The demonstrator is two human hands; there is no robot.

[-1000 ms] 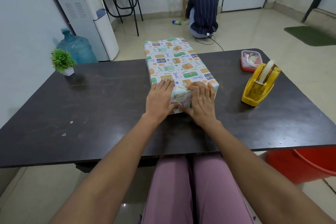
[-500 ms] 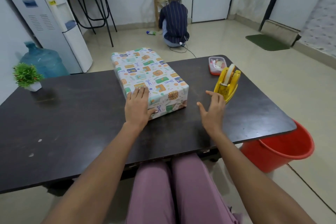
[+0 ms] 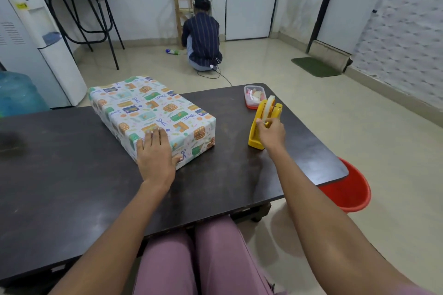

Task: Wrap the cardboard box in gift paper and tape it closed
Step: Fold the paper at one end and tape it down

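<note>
From the head camera, no brand name or readable writing is showing anywhere; the only marking is a small yellow sticker on the white water dispenser (image 3: 36, 38), too small to read.

The wrapped box (image 3: 153, 112) is lying flat on the dark worktop (image 3: 60, 175), angled so its long side is running away toward the far left. The left hand (image 3: 155, 153) is resting on the box's near end, fingers straight and together on the top face, thumb spreading down along the near side, pressing the paper flat. The right hand (image 3: 271, 135) is well apart from the box, out at the yellow tape dispenser (image 3: 262, 122), its fingers curling in and pinching at the cutter end just below the roll; whether it is gripping tape itself I cannot tell.

The box is fully covered in white gift paper printed with orange, green and blue presents, scissors and sprigs. The paper is sitting smooth on top, with folds at the near end.

Just behind the dispenser, a small clear container (image 3: 254, 97) with a red base is sitting near the worktop's far right corner. A red bucket (image 3: 350, 189) is standing on the floor beside the worktop's right edge. Across the room, a person (image 3: 202, 38) in a dark striped shirt is crouching, back turned.
</note>
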